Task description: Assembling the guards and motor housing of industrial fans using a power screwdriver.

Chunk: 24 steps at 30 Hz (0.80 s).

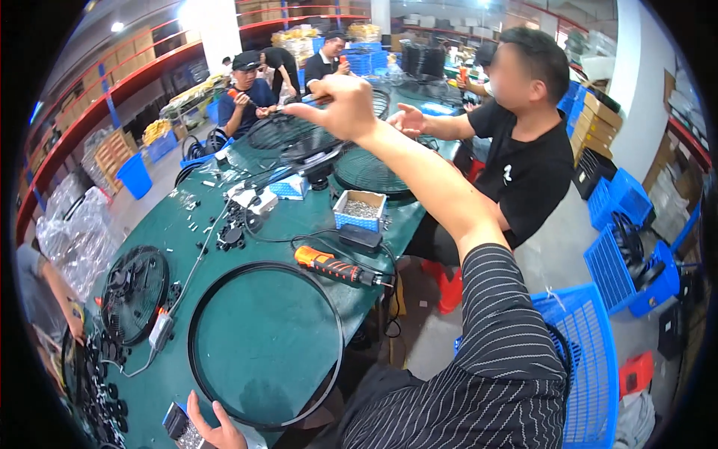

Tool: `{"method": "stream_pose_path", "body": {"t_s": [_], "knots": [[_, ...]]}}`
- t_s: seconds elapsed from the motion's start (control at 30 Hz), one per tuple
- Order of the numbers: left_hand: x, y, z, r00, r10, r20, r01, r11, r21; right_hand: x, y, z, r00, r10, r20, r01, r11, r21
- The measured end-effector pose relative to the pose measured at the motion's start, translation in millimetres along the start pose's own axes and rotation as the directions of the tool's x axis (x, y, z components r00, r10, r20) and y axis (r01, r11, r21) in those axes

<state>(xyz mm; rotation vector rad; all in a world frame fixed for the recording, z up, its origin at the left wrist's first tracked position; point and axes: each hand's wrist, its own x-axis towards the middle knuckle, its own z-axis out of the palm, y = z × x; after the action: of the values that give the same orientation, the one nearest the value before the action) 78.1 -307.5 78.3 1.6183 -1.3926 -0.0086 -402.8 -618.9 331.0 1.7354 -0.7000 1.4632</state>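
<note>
Head view. The right hand (345, 105) is stretched far out over the green table (299, 217), fingers pinched on a thin dark tool (295, 105) — its kind cannot be told — above a black fan assembly (314, 153). The left hand (213, 428) lies at the near table edge, fingers curled on a small box of screws (179, 426). A black ring (265, 344) lies flat before the person — an orange electric screwdriver (333, 267) just beyond it, near a blue-and-white screw box (360, 209).
</note>
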Motion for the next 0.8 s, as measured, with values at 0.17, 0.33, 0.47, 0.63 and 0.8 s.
{"method": "stream_pose_path", "body": {"t_s": [0.17, 0.33, 0.47, 0.63, 0.8], "knots": [[38.5, 28.1, 30.6, 0.990, 0.143, 0.004, -0.139, 0.971, -0.196, 48.7, -56.9, -47.9, 0.963, 0.263, 0.060, -0.266, 0.882, 0.390], [75.1, 42.3, 23.6, 0.979, 0.203, 0.020, -0.159, 0.819, -0.551, 93.7, -119.1, -65.5, 0.746, 0.473, 0.470, -0.666, 0.523, 0.532], [66.7, 39.0, -5.6, 0.379, 0.830, 0.410, 0.234, 0.343, -0.910, 119.6, -132.8, -40.6, 0.418, 0.370, 0.829, -0.860, 0.454, 0.231], [-5.8, 100.5, 0.8, 0.677, 0.707, 0.206, 0.480, -0.211, -0.851, 106.5, -126.2, 35.1, 0.177, 0.203, 0.963, -0.944, 0.311, 0.108], [-27.0, 95.2, 5.6, 0.811, 0.579, 0.085, 0.403, -0.446, -0.799, 102.0, -146.0, 44.7, 0.609, 0.463, 0.644, -0.787, 0.458, 0.414]]}}
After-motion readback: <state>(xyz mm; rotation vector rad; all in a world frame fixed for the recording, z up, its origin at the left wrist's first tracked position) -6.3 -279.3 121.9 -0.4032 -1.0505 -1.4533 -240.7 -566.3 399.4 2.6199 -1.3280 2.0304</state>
